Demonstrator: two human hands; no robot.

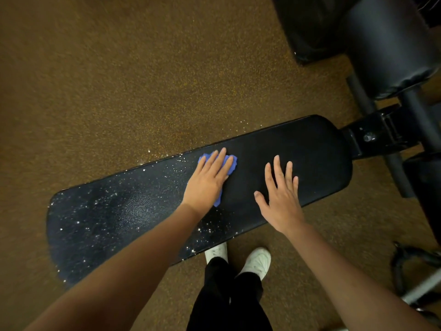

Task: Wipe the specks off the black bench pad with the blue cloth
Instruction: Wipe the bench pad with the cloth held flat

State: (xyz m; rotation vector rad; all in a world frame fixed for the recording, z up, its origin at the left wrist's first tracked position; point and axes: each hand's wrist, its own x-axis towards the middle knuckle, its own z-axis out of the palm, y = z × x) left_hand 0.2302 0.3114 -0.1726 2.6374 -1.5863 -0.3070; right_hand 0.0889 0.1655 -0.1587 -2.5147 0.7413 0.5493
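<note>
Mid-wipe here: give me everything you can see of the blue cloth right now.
The blue cloth is a small, soft-looking, crumpled rag lying on the black bench pad. The left hand presses it flat with straight fingers, covering most of it; only a bunched edge past the fingertips and a corner near the wrist show. It sits where the white specks end and clean pad begins. The right hand is apart from it.

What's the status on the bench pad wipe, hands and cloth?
Left hand flat, pressing blue cloth mid-pad. Right hand open, braced on black bench pad's wiped end. Specks remain across the left half. Nothing in the way.
</note>
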